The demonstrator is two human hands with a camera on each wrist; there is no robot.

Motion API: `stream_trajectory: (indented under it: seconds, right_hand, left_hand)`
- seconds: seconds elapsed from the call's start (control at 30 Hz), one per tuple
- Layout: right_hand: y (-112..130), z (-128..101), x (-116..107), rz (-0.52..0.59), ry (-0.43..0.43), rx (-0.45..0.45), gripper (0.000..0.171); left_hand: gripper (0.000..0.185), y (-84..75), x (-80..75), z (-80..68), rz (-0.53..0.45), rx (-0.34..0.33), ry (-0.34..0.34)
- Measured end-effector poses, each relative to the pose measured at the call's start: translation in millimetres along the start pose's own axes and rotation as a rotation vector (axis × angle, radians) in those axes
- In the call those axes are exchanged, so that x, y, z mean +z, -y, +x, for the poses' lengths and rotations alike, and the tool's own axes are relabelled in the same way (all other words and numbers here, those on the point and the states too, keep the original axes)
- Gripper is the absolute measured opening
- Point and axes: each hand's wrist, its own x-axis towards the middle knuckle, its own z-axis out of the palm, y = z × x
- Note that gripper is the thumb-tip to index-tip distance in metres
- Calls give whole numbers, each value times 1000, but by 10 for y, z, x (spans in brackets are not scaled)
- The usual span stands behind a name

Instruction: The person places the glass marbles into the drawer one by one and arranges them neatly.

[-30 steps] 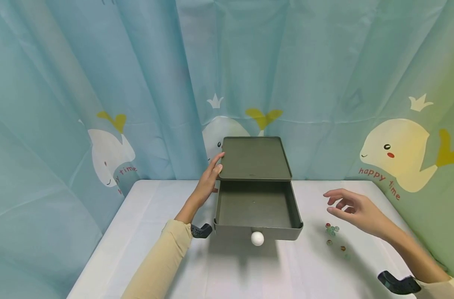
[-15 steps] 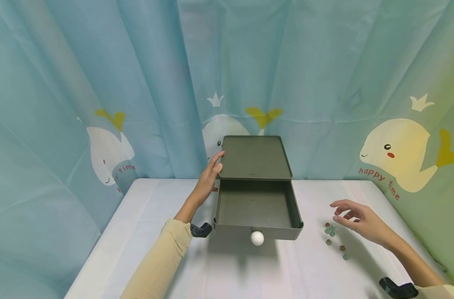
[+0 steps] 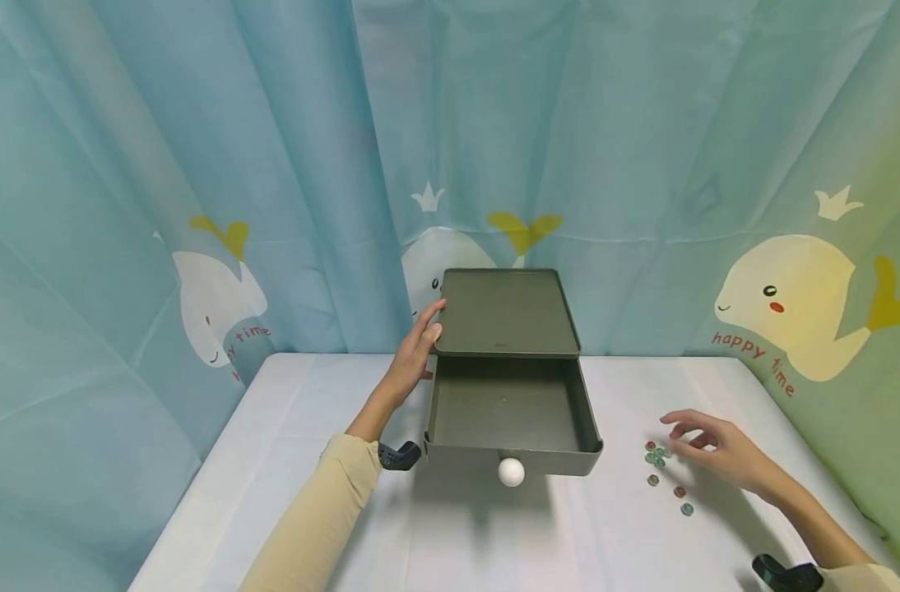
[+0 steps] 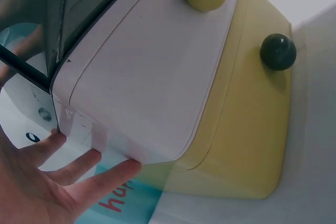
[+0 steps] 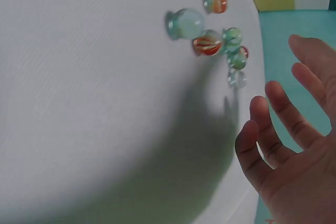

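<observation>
A small drawer cabinet (image 3: pixel 509 312) with a dark olive top stands at the table's back. Its dark top drawer (image 3: pixel 517 460) is pulled out, with a white knob (image 3: pixel 511 472) on its front. Against the cabinet's left side rests my left hand (image 3: pixel 409 362); the left wrist view shows its straight fingertips touching the side by the white drawer (image 4: pixel 142 72). Over the table at right hovers my right hand (image 3: pixel 727 452), fingers loosely bent and holding nothing. Several glass marbles (image 3: pixel 656 454) lie just left of it. In the right wrist view, one pale green marble (image 5: pixel 188 23) looks biggest.
Below the white drawer, a yellow drawer (image 4: pixel 247 103) with a dark knob (image 4: pixel 278 52) shows in the left wrist view. The white table (image 3: pixel 287 460) is bordered by a blue-green whale-print curtain (image 3: pixel 628 164) behind and at both sides.
My right hand has moved down and slightly right, closer to the marbles. My left hand stays against the cabinet, and the drawer remains pulled out.
</observation>
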Motion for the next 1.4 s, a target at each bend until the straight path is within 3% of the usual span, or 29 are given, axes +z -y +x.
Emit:
stream_trajectory:
  seconds: [0.27,0.43,0.57,0.87,1.07,1.4]
  right_hand:
    - [-97,-36,32,5,25,42,35]
    - [-145,-24,57,9,35,2,32]
    - [-159,-19,77,-4,44,13,30]
    - [-154,-28,103,-44,56,55,25]
    - [-185,-28,128,-84,24,36,20]
    - [-158,-34,154,-100,14,85,16]
  left_hand:
    - [58,-344,26,-154,-8,-1,12]
    - [58,-371,22,-166,0,4,9]
    - [58,-365,15,-161,13,1,12]
    - [58,-3,23,7,0,10,-17]
    - [56,27,21,3,8,29,-29]
    - [56,22,21,-11,17,33,-29]
